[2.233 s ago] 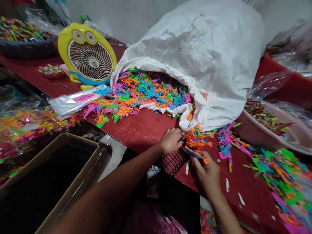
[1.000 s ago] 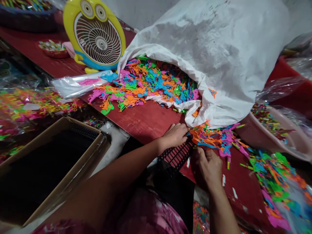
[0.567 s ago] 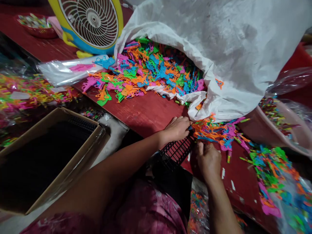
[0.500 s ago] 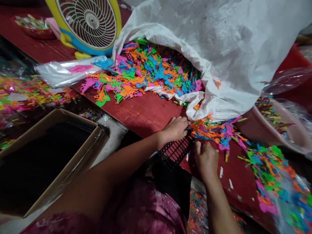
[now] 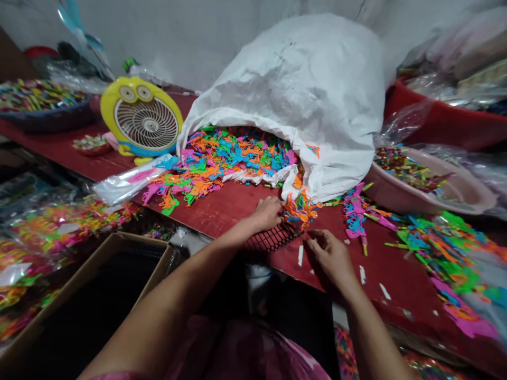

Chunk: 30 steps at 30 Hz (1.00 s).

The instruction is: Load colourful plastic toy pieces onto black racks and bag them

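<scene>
My left hand [image 5: 267, 214] lies on the near end of a black plastic grid [image 5: 273, 240] at the edge of the red table [image 5: 222, 208], fingers curled over it. A small heap of orange plastic toy pieces [image 5: 301, 208] sits on the grid's far end, just right of my fingers. My right hand [image 5: 330, 254] hovers over the table right of the grid, fingers apart and holding nothing. Behind them a big white sack [image 5: 309, 95] lies on its side, spilling several bright toy pieces [image 5: 233, 155].
A yellow cartoon fan [image 5: 142, 121] stands at the back left beside a clear bag [image 5: 127, 182]. A pink basin [image 5: 435, 196] and a red tub [image 5: 435, 121] are on the right, with loose coloured pieces [image 5: 439, 248] before them. An open cardboard box [image 5: 158, 261] sits below left.
My right hand has let go of the orange piece it held and drawn back from the grid, fingers now spread. My left hand stays on the grid. The view has lifted upward.
</scene>
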{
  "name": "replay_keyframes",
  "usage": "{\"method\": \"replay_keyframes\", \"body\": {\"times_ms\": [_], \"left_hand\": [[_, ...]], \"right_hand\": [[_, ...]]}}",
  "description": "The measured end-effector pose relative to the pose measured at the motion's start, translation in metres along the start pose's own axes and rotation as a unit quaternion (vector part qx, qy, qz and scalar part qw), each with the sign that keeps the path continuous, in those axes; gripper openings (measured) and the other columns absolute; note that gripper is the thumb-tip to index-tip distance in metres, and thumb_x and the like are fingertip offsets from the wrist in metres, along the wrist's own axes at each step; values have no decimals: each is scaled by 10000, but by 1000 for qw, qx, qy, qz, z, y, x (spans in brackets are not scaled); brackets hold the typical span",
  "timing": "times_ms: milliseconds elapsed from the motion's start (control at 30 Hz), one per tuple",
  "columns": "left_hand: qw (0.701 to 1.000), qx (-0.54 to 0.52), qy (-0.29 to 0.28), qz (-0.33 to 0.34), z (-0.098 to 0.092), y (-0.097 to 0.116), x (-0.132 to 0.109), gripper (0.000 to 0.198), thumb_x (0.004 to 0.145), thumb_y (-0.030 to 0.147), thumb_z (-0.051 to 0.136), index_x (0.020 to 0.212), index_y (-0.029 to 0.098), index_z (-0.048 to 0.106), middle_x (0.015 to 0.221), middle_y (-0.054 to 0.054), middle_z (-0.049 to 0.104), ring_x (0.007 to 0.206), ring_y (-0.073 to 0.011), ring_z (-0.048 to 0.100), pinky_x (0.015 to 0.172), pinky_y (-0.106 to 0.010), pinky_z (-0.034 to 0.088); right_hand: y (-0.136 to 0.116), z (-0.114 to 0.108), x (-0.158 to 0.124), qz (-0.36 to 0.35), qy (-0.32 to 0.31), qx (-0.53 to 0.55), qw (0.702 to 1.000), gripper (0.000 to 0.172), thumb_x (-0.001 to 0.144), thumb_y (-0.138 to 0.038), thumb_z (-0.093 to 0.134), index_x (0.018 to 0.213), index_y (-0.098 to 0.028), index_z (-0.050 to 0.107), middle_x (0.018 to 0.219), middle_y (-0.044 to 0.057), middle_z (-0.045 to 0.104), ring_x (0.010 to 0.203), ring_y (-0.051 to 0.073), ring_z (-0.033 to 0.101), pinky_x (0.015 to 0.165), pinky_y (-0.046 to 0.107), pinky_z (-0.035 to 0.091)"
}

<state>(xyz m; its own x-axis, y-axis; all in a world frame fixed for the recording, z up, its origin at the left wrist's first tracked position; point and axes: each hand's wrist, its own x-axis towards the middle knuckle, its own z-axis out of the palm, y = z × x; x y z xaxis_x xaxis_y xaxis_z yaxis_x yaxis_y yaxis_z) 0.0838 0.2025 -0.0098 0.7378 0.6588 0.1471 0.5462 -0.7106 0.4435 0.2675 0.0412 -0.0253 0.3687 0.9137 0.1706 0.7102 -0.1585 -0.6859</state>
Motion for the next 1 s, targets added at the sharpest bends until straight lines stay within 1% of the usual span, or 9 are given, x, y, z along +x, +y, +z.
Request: {"method": "replay_keyframes", "body": {"times_ms": [100, 200, 233, 300, 367, 467, 667, 833, 1000], "left_hand": [[997, -5, 49, -57, -10, 7, -23, 352, 864, 314, 606, 1188, 177, 593, 1156, -82, 622, 1087, -225, 566, 943, -378, 473], [979, -58, 121, -152, -3, 25, -52, 139, 887, 240, 562, 936, 171, 673, 889, -38, 653, 885, -171, 612, 817, -297, 498], [978, -80, 118, -153, 3, 32, -59, 142, 890, 237, 560, 900, 177, 688, 853, -32, 648, 824, -156, 616, 769, -277, 501], [980, -114, 109, -119, 15, 44, -66, 135, 859, 254, 628, 949, 196, 711, 875, -28, 664, 817, -149, 626, 758, -263, 504], [985, -119, 98, -80, 24, 55, -64, 204, 833, 274, 680, 1026, 217, 713, 943, -30, 688, 877, -160, 636, 799, -272, 506], [989, -92, 95, -69, 31, 63, -52, 176, 859, 323, 666, 994, 224, 723, 997, -36, 707, 916, -177, 644, 817, -287, 505], [996, 6, 77, -46, 34, 65, -40, 244, 943, 367, 551, 996, 203, 723, 1024, -67, 730, 980, -207, 650, 860, -322, 486], [987, 126, 50, -86, 40, 67, -38, 378, 954, 459, 487, 924, 157, 712, 958, -129, 720, 924, -252, 646, 826, -363, 482], [986, 134, 47, -84, 44, 71, -38, 358, 976, 425, 445, 1000, 163, 687, 999, -122, 713, 959, -257, 637, 849, -366, 470]], "right_hand": [[8, 0, 11, -20, 8, 39, 999, 335, 817, -342, 552, 1072, -156, 662, 971, 91, 698, 815, 184, 619, 755, 328, 480], [8, 3, 20, -50, -3, 87, 995, 308, 788, -284, 560, 1044, -162, 679, 999, 93, 695, 891, 195, 626, 820, 349, 483], [6, 4, 22, -57, -12, 97, 994, 297, 783, -271, 558, 1028, -163, 686, 988, 90, 693, 898, 196, 625, 831, 351, 481], [3, 7, 25, -62, -28, 102, 992, 270, 783, -252, 550, 992, -168, 698, 944, 77, 688, 864, 192, 619, 814, 344, 478], [0, 8, 26, -66, -39, 91, 993, 243, 790, -237, 538, 956, -179, 706, 907, 62, 678, 824, 185, 606, 782, 328, 472], [-1, 9, 26, -70, -42, 62, 995, 203, 803, -221, 520, 885, -186, 702, 862, 46, 653, 795, 176, 589, 756, 305, 454], [-3, 8, 25, -74, -52, 30, 995, 172, 814, -211, 525, 854, -185, 690, 836, 31, 610, 744, 154, 558, 693, 260, 411], [-2, 10, 24, -78, -36, 20, 996, 173, 837, -232, 523, 827, -193, 692, 799, 20, 600, 685, 135, 535, 636, 243, 369], [-4, 13, 22, -77, -23, -9, 997, 162, 843, -243, 524, 836, -194, 678, 809, 23, 595, 704, 139, 544, 629, 246, 350]]}}
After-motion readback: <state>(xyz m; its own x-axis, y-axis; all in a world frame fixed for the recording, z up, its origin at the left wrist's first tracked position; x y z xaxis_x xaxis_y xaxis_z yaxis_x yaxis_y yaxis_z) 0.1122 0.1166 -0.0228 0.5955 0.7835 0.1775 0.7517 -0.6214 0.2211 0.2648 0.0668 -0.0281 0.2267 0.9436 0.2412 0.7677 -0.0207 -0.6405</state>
